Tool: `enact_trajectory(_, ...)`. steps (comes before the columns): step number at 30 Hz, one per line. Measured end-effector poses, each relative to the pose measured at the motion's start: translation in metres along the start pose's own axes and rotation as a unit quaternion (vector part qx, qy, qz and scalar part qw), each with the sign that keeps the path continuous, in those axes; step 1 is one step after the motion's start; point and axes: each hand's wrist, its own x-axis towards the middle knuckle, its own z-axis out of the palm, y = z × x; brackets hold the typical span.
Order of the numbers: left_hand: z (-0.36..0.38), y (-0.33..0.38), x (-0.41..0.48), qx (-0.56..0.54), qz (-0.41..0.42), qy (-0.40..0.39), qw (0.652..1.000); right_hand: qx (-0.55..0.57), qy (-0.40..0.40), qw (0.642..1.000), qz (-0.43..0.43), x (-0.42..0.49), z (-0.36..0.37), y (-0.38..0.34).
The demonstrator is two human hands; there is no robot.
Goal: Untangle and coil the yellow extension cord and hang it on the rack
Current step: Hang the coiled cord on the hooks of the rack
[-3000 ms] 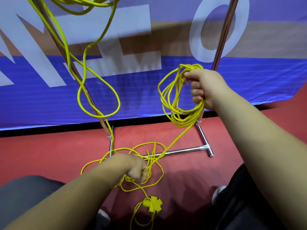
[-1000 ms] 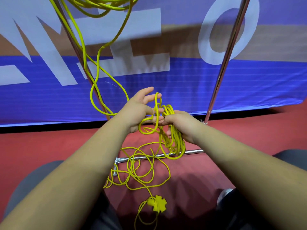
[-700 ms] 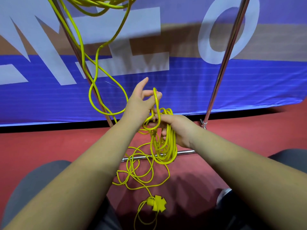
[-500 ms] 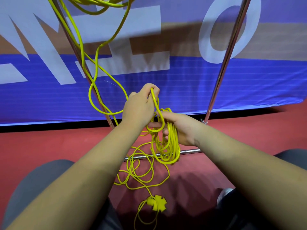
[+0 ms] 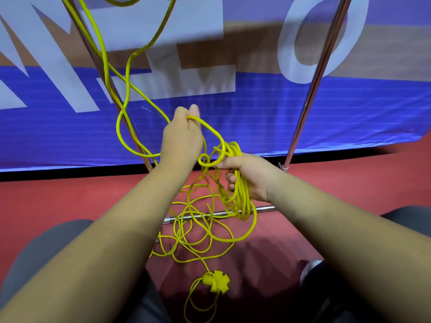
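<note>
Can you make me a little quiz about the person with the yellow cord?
1. True or false: the right hand grips a bundle of cord loops.
2. Where is the cord's socket? A on the floor; B in a bucket; C on a chair.
3. Which hand holds up a single strand?
Key: 1 true; 2 A; 3 the left hand.

The right hand grips a bundle of coils of the yellow cord. The left hand pinches one strand above it. Loose cord and its socket lie on the red floor by the rack.
</note>
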Motion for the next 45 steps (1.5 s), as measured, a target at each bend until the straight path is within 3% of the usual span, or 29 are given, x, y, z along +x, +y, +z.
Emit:
enact_trajectory(5,0.006,-0.005,0.006,-0.044,-0.096,0.022,0.994,-0.079,0.0,0.997,-0.022,0.006,0.001,0.009)
enact_trajectory(11,0.008,-0.014,0.007,-0.097,-0.105,0.015,0.99,0.051,-0.126,0.99,0.035,-0.002,0.012,0.014)
enact_trajectory(15,0.004,-0.023,0.007,-0.094,-0.053,-0.015,0.994,0.135,-0.167,0.975,0.053,-0.007,0.004,0.005)
enact_trajectory(18,0.003,-0.033,0.008,-0.028,0.007,-0.042,0.999,0.101,-0.161,0.981,0.033,-0.009,0.001,-0.002)
enact_trajectory(21,0.005,-0.046,0.013,0.118,0.097,-0.077,0.985,0.03,-0.118,0.993,0.01,-0.012,0.0,-0.005)
enact_trajectory(25,0.0,-0.069,0.021,0.278,0.229,-0.152,0.921,0.057,-0.046,0.996,-0.048,-0.006,-0.011,-0.009)
enact_trajectory(28,-0.011,-0.085,0.025,0.289,0.313,-0.315,0.848,0.061,0.009,0.993,-0.099,-0.003,-0.023,-0.016)
enact_trajectory(31,-0.018,-0.071,0.006,0.276,0.209,-0.507,0.789,0.068,0.035,0.986,-0.147,-0.004,-0.034,-0.026)
enact_trajectory(34,-0.014,-0.056,-0.027,0.189,0.047,-0.689,0.698,0.09,0.034,0.982,-0.165,-0.009,-0.041,-0.037)
enact_trajectory(36,-0.012,-0.055,-0.041,0.078,-0.057,-0.754,0.649,0.089,0.01,0.982,-0.165,-0.014,-0.043,-0.041)
enact_trajectory(39,-0.017,-0.054,-0.043,-0.024,-0.157,-0.786,0.598,0.069,-0.028,0.984,-0.164,-0.02,-0.042,-0.044)
enact_trajectory(41,-0.019,-0.054,-0.041,-0.043,-0.182,-0.761,0.621,0.052,-0.035,0.984,-0.166,-0.025,-0.041,-0.047)
enact_trajectory(45,-0.014,-0.062,-0.033,-0.004,-0.278,-0.546,0.79,-0.014,-0.047,0.989,-0.142,-0.037,-0.04,-0.051)
